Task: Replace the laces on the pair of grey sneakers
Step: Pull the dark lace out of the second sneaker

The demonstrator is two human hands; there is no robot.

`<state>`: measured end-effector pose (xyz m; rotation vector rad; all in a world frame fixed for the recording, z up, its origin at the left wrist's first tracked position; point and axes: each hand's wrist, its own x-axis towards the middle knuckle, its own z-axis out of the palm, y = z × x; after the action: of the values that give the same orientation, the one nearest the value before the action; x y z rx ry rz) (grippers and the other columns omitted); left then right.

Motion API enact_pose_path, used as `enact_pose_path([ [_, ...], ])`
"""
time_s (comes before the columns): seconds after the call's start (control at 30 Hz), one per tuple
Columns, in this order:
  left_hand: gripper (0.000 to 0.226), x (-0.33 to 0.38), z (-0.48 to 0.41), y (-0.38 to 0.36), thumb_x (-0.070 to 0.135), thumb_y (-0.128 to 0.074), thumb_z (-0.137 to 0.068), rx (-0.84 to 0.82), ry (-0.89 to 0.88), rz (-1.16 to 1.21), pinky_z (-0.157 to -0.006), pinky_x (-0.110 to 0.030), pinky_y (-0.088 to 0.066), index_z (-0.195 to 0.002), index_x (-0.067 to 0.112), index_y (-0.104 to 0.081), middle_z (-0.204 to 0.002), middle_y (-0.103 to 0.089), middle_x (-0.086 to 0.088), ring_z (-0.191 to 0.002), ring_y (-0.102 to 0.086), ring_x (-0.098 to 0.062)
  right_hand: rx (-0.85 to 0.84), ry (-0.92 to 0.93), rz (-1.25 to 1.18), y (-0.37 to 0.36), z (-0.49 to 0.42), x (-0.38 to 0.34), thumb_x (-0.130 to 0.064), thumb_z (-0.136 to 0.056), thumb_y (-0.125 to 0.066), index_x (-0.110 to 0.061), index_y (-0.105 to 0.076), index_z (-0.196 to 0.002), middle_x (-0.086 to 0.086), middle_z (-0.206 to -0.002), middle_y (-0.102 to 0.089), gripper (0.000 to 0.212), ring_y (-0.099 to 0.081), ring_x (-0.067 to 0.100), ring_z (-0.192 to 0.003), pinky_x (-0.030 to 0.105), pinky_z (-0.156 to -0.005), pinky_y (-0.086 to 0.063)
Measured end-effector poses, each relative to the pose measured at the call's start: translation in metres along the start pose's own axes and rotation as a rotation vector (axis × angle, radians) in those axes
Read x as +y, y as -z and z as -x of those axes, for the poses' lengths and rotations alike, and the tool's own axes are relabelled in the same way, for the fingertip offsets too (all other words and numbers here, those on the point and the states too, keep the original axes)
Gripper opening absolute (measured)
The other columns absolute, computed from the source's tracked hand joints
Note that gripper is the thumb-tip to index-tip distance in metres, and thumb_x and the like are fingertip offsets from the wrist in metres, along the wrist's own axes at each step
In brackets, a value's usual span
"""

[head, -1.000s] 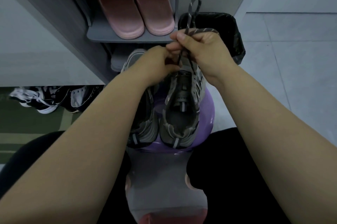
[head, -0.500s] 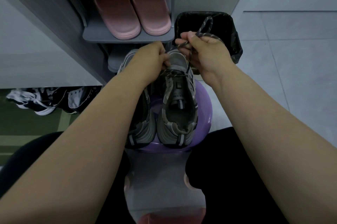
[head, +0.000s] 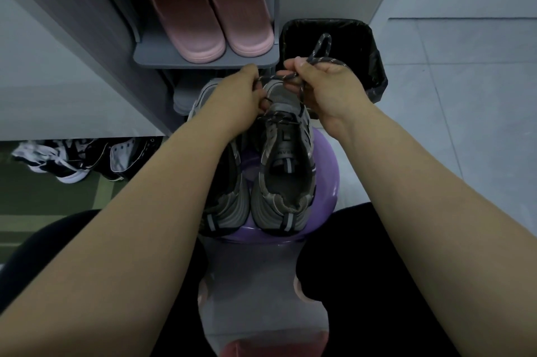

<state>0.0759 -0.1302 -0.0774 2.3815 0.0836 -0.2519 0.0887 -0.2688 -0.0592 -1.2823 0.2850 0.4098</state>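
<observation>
Two grey sneakers stand side by side on a purple stool point(head: 327, 165), toes pointing away from me. The right sneaker point(head: 286, 170) is in full view; my left forearm covers much of the left sneaker point(head: 229, 205). A dark speckled lace point(head: 321, 48) runs from the right sneaker's front eyelets up into both hands. My left hand point(head: 238, 95) pinches one strand above the toe. My right hand point(head: 325, 89) grips the other strand, a loop of which sticks up past its knuckles.
A grey shoe rack shelf point(head: 162, 57) holds pink slippers point(head: 209, 5) straight ahead. A black lined bin point(head: 366, 37) stands behind my right hand. Black-and-white shoes point(head: 69, 159) lie on a green mat at the left. Pale floor tiles point(head: 465, 95) spread to the right.
Both hands have drawn slightly apart, stretching a strand of lace between them. The loop above my right hand has dropped lower than a second ago.
</observation>
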Motion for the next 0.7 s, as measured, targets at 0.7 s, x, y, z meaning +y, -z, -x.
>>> enact_pose_path([
  [0.7,0.031,0.009,0.002,-0.007,0.032,-0.04,-0.097,-0.204,-0.138,-0.347,-0.101,-0.04,-0.024,-0.124,0.038,-0.054,-0.132,-0.049,0.004,-0.127,-0.04,-0.021,0.114,0.08,0.967,0.031,-0.004,-0.001,-0.023,-0.091,-0.057,-0.006,-0.065,-0.092,0.008,-0.081,-0.063,0.019,-0.057,0.019,-0.074,0.031,-0.075,-0.046],
])
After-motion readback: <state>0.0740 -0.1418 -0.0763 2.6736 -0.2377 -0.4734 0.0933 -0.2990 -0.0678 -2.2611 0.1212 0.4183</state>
